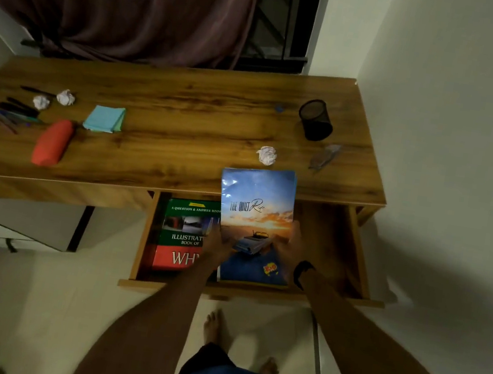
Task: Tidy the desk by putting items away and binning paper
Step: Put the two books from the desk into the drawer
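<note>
Book [256,201] gripped at its near end between left hand [219,247] and right hand [289,244], both clamped on it, tilted over open drawer [353,254] of bench [186,107].

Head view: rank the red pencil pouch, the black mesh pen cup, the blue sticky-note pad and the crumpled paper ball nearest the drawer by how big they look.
1. Red pencil pouch, clearly the largest.
2. Black mesh pen cup and blue sticky-note pad look about alike, too close to rank.
3. Crumpled paper ball, the smallest.
The cup sits farther back, so it may really be bigger than it looks.

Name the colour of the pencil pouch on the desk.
Red-orange pouch, seen in the head view.
</note>
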